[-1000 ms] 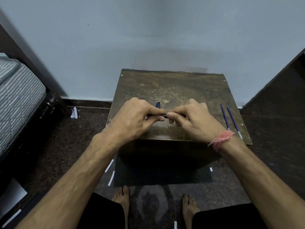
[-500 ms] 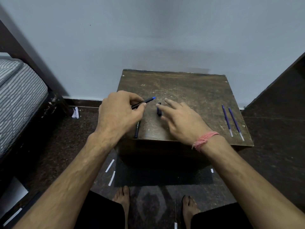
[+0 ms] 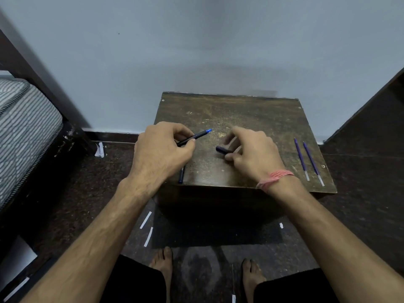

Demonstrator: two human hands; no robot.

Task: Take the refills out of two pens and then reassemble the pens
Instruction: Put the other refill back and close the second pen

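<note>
My left hand point(image 3: 160, 153) grips a dark pen body point(image 3: 196, 136) with a blue tip that points up and to the right. My right hand point(image 3: 253, 153) pinches a dark pen cap point(image 3: 223, 149) just above the worn wooden table point(image 3: 251, 114). A second dark pen point(image 3: 181, 177) lies at the table's front left edge, partly hidden under my left hand. Two blue refills point(image 3: 307, 159) lie side by side near the table's right edge.
A striped mattress point(image 3: 24, 127) on a dark frame stands at the left. Small white paper strips point(image 3: 147, 228) lie on the dark floor near my feet point(image 3: 162, 262). A pale wall rises behind the table, and dark furniture point(image 3: 376, 106) stands at the right.
My hands have parted: the left one drew the pen body off to the left. The right one reached down to the cap on the table and picked it up.
</note>
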